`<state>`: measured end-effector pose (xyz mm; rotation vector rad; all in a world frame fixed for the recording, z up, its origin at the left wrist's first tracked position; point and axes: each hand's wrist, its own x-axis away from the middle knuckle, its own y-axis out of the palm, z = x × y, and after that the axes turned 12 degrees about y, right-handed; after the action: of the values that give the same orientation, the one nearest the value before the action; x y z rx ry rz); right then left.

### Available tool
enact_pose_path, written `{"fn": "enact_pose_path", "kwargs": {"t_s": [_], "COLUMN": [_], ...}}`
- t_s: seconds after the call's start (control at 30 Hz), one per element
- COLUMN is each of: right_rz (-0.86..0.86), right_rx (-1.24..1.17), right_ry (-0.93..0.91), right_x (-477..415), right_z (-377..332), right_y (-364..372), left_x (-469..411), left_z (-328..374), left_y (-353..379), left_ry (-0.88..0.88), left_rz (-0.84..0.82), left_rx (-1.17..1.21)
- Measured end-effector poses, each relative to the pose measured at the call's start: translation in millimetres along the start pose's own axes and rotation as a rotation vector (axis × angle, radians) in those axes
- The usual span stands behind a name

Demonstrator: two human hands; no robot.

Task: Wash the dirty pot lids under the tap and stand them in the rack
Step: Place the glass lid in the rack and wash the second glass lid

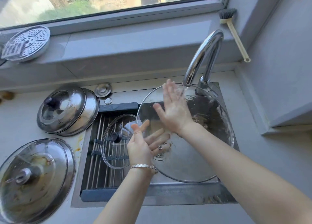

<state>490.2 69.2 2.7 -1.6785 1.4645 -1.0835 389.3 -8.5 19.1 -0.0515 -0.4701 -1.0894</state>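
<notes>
Washing step. Large clear glass pot lid (194, 157) tilts under the curved chrome tap (204, 54), at the steel sink's (177, 189) right side. Right hand (175, 115) rubs it, fingers spread; left hand (141, 147), fingers straight, props its rim. Next, probably: stand it in the steel-rod rack (96, 156).

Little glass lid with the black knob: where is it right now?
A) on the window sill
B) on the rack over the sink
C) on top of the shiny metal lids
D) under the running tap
B: the little glass lid rests on the bars of the rack.
</notes>
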Motion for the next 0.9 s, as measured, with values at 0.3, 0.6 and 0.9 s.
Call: {"fn": "enact_pose_path", "kwargs": {"t_s": [0.3, 0.6, 0.9], "right_rz": [-0.109, -0.234, -0.091], "right_rx": [0.046, 0.235, 0.178], "right_ry": [-0.602, -0.392, -0.496], "right_x": [78.2, 72.2, 78.7], "right_z": [-0.7, 64.4, 79.7], "right_y": [31.6, 26.6, 49.7], "left_x": [-17.0, -20.8, -18.9], "left_z": [-0.2, 4.8, 10.3], "left_y": [-13.4, -20.4, -19.0], "left_ry": [0.020, 0.131, 0.161], "left_rz": [0.043, 0.070, 0.103], "left_rx": [0.070, 0.104, 0.059]}}
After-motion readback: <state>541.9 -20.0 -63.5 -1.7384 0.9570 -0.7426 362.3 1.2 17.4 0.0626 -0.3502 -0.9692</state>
